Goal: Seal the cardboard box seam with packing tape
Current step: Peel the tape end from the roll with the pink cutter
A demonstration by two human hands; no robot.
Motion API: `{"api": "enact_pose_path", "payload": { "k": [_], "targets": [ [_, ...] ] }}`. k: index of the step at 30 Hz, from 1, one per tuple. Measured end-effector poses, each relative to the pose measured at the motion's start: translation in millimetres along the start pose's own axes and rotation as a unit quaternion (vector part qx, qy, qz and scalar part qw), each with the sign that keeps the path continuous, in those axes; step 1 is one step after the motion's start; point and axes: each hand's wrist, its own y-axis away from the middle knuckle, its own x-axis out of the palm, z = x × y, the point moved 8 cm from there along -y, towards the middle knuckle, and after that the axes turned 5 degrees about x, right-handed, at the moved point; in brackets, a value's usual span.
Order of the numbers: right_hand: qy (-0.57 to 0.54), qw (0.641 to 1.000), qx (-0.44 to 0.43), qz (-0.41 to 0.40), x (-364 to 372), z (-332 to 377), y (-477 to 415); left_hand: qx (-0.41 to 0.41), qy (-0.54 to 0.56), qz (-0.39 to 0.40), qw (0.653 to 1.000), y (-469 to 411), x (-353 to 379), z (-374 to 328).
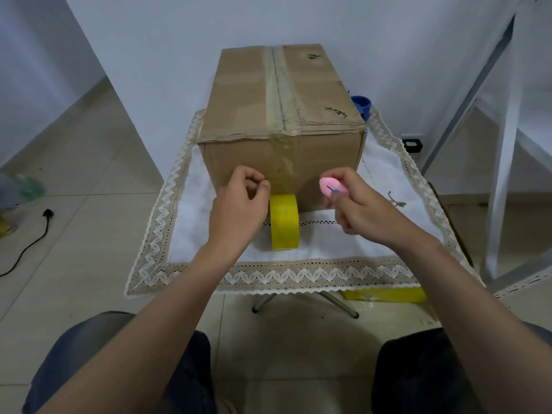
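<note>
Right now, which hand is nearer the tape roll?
Left. Left hand pinches the tape just above the tape roll; right hand, gripping a pink cutter, is farther right.

left hand (pixel 239 204) pinching tape (pixel 283 224), right hand (pixel 363 206) gripping cutter (pixel 332 186)

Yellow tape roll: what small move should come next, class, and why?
Probably bring the small pink oval cutter in the right hand across to slice the strip just above the yellow roll of packing tape. Tape already covers the top seam of the brown cardboard box and runs down its front, where the left hand pinches it.
</note>
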Motion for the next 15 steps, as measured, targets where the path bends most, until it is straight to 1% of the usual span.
{"api": "enact_pose_path", "payload": {
  "k": [2, 6, 9, 12, 15],
  "targets": [
    [0.023, 0.998, -0.051, 0.017, 5.8, 18.2, -7.6, -0.009, -0.019, 0.006, 1.0, 2.8, 3.5, 3.1],
    [0.042, 0.994, -0.105, 0.015, 9.0, 34.8, -20.8, -0.031, 0.001, 0.07, 0.997, 10.2, 21.7, 14.1],
    [0.058, 0.99, -0.126, -0.009, 10.4, 31.9, -23.6, -0.058, 0.069, 0.108, 0.99, 12.0, 31.8, 16.9],
    [0.091, 0.987, -0.132, -0.026, 12.0, 26.4, -25.2, -0.096, 0.157, 0.127, 0.975, 14.6, 38.5, 17.8],
    [0.13, 0.981, -0.141, -0.043, 12.6, 26.1, -26.0, -0.113, 0.206, 0.143, 0.961, 18.9, 44.5, 17.1]
  ]
}}
